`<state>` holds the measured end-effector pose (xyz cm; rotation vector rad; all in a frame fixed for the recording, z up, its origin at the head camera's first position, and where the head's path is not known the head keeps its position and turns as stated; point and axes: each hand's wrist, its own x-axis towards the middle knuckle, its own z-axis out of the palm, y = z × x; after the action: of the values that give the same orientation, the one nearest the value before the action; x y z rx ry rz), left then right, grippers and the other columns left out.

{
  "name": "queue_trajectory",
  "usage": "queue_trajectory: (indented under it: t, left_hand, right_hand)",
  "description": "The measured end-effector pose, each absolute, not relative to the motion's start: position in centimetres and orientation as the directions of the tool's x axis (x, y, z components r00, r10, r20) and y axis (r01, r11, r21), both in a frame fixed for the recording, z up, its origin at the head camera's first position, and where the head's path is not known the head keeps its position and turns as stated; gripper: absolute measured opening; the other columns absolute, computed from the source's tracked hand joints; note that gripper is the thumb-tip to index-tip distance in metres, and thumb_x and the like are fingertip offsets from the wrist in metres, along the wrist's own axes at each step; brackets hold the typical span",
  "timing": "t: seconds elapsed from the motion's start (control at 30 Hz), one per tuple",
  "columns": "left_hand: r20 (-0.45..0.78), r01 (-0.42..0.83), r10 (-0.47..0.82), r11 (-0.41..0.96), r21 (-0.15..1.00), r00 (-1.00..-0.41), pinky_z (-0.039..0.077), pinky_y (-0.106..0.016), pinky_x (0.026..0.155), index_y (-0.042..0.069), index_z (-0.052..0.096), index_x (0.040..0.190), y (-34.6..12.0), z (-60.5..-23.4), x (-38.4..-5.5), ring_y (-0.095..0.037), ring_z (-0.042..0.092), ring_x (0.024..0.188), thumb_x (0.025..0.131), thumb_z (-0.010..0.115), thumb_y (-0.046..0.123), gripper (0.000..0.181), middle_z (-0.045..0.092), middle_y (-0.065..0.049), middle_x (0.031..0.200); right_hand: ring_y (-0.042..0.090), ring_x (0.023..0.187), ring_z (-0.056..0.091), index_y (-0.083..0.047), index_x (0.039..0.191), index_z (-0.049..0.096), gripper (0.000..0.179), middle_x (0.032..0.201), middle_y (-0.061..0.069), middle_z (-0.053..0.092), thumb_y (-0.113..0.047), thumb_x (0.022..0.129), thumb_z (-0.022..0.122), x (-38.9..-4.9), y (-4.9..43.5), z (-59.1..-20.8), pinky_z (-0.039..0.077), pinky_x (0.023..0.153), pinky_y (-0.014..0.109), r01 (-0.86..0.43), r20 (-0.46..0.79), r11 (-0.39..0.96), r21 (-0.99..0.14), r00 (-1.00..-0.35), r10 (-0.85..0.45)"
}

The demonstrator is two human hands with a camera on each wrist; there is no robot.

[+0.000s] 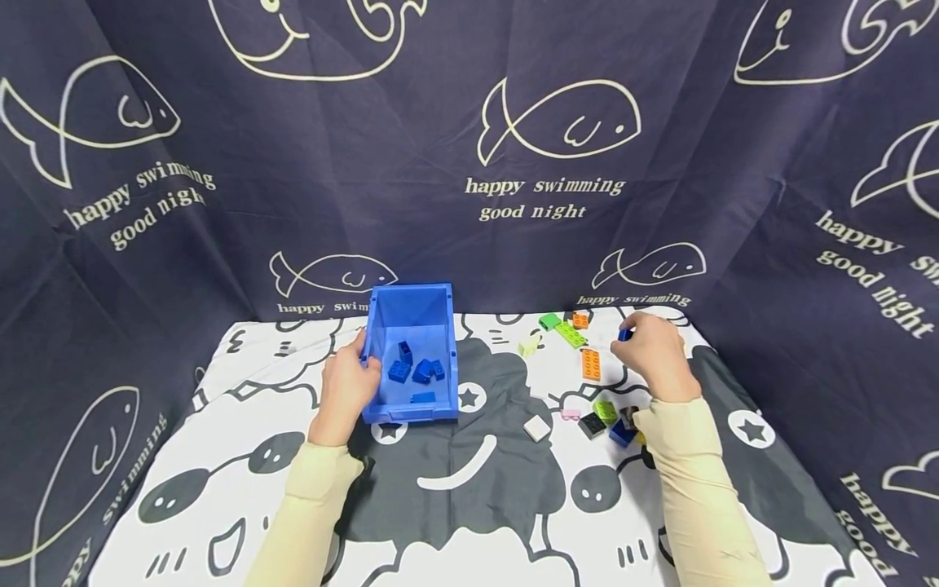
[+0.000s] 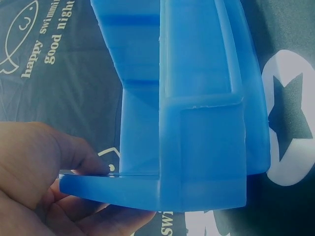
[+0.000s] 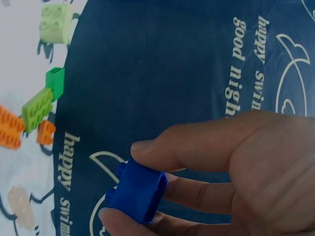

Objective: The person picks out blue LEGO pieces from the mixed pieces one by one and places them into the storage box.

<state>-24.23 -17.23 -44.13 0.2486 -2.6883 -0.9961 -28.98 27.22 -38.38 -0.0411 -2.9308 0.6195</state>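
Observation:
A blue plastic bin (image 1: pixel 411 306) with an open top and a low front stands left of centre on the patterned cloth. Several blue building blocks (image 1: pixel 399 371) lie inside it. My left hand (image 1: pixel 349 381) grips the bin's left side wall; in the left wrist view the thumb lies on one side of the wall (image 2: pixel 113 191) and the fingers on the other. At the right, my right hand (image 1: pixel 655 350) pinches a blue block (image 3: pixel 138 191) between thumb and fingers, its studs facing away from the palm. In the head view most of that block is hidden by the hand.
Between the hands lie an orange block (image 1: pixel 591 364), a lime block (image 1: pixel 570 334), a green block (image 1: pixel 548 321) and a pale yellow-green block (image 1: pixel 528 345). Nearer are a white block (image 1: pixel 537 429), a black block (image 1: pixel 592 425) and a blue block (image 1: pixel 622 434), partly behind the right sleeve. Dark curtains (image 1: pixel 469 244) border the cloth.

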Motion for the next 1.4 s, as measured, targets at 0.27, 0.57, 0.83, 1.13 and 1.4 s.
queue_trajectory:
  t: [0.27, 0.57, 0.83, 1.13, 1.4]
  left_hand:
    - [0.183, -0.071, -0.253, 0.746, 0.662, -0.95, 0.053, -0.062, 0.085, 0.0, 0.049, 0.151, -17.2, -44.2, -24.2, -0.053, 0.068, 0.105, 0.094, 0.059, 0.012, 0.06, 0.059, -0.031, 0.137]
    - [0.192, -0.064, -0.248, 0.752, 0.656, -0.95, 0.052, -0.063, 0.085, 0.0, 0.05, 0.151, -17.2, -44.3, -24.2, -0.055, 0.067, 0.103, 0.093, 0.059, 0.012, 0.06, 0.06, -0.033, 0.135]
    - [0.204, -0.052, -0.244, 0.752, 0.657, -0.948, 0.051, -0.063, 0.085, 0.0, 0.052, 0.15, -17.3, -44.3, -24.2, -0.057, 0.066, 0.102, 0.092, 0.059, 0.012, 0.06, 0.061, -0.034, 0.132]
    - [0.197, -0.06, -0.247, 0.753, 0.655, -0.949, 0.052, -0.063, 0.084, 0.0, 0.05, 0.151, -17.4, -44.3, -24.2, -0.055, 0.067, 0.103, 0.093, 0.058, 0.013, 0.06, 0.061, -0.032, 0.134]
    - [0.197, -0.06, -0.247, 0.753, 0.655, -0.949, 0.052, -0.063, 0.083, 0.0, 0.05, 0.151, -17.4, -44.4, -24.2, -0.055, 0.067, 0.103, 0.093, 0.058, 0.012, 0.06, 0.06, -0.033, 0.135]
  right_hand:
    - [0.05, 0.101, 0.061, 0.005, 0.111, 0.07, 0.037, 0.107, 0.03, 0.07, -0.017, 0.081, 0.068, -29.3, 25.6, -37.4, 0.048, 0.084, 0.061, -0.046, 0.176, 0.913, -0.406, -0.984, 0.028]
    - [0.048, 0.098, 0.062, 0.005, 0.113, 0.07, 0.037, 0.105, 0.029, 0.07, -0.016, 0.082, 0.068, -29.4, 23.3, -36.5, 0.049, 0.079, 0.059, -0.096, 0.21, 0.894, -0.438, -0.978, -0.003]
    - [0.048, 0.102, 0.063, 0.003, 0.11, 0.072, 0.033, 0.107, 0.028, 0.07, -0.015, 0.083, 0.071, -29.2, 20.9, -35.8, 0.05, 0.083, 0.06, -0.153, 0.257, 0.872, -0.466, -0.966, -0.032]
    - [0.046, 0.1, 0.064, 0.001, 0.11, 0.072, 0.031, 0.104, 0.027, 0.071, -0.013, 0.082, 0.071, -29.1, 18.0, -36.1, 0.05, 0.081, 0.059, -0.214, 0.322, 0.854, -0.473, -0.945, -0.058]
    - [0.044, 0.1, 0.064, -0.001, 0.112, 0.072, 0.031, 0.104, 0.024, 0.069, -0.014, 0.084, 0.072, -28.8, 15.2, -36.0, 0.049, 0.085, 0.059, -0.251, 0.335, 0.835, -0.491, -0.938, -0.085]
